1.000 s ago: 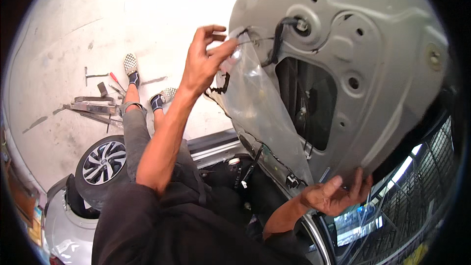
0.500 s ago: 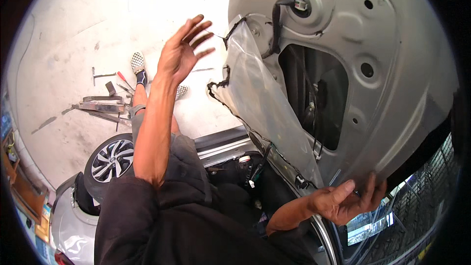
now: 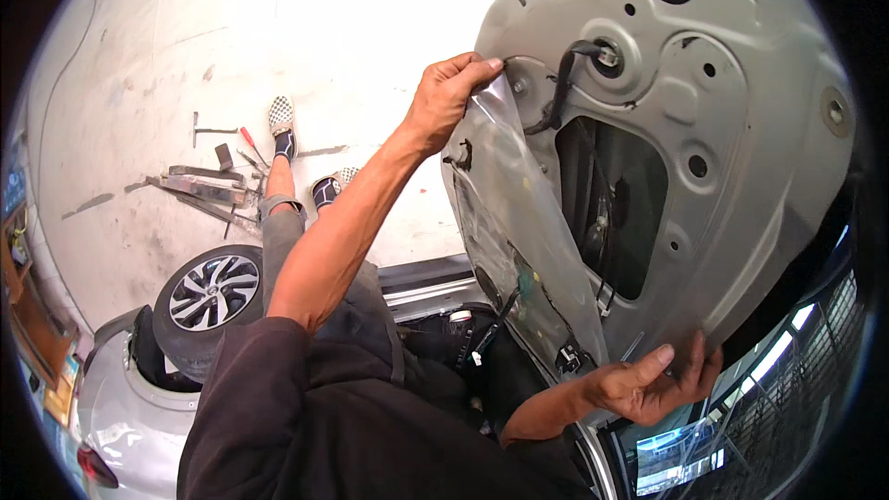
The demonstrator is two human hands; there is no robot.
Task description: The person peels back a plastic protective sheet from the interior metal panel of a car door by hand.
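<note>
A bare grey metal car door (image 3: 713, 222) fills the right side, its inner face toward me. Clear plastic sheet (image 3: 528, 213), edged with black sticky sealant, hangs partly peeled along the door's left part. My left hand (image 3: 444, 97) pinches the sheet's upper corner between thumb and fingers. My right hand (image 3: 653, 384) is at the door's near edge, its fingers apart and the thumb raised, with nothing in it. Some fingertips touch or nearly touch the metal. A black wiring harness (image 3: 563, 83) plugs into the panel above the large opening (image 3: 616, 208).
A wheel with a tyre (image 3: 215, 301) leans by the silver car body (image 3: 139, 407) at lower left. Metal jack parts (image 3: 199, 187), a T-handle wrench (image 3: 213, 131) and a red-handled screwdriver (image 3: 248, 139) lie on the floor. The door sill (image 3: 431, 292) runs beside my legs.
My left hand has moved right and closed on the sheet's upper corner. The sheet's top is now gathered in it. My right hand stays at the door's edge; the view has shifted slightly.
</note>
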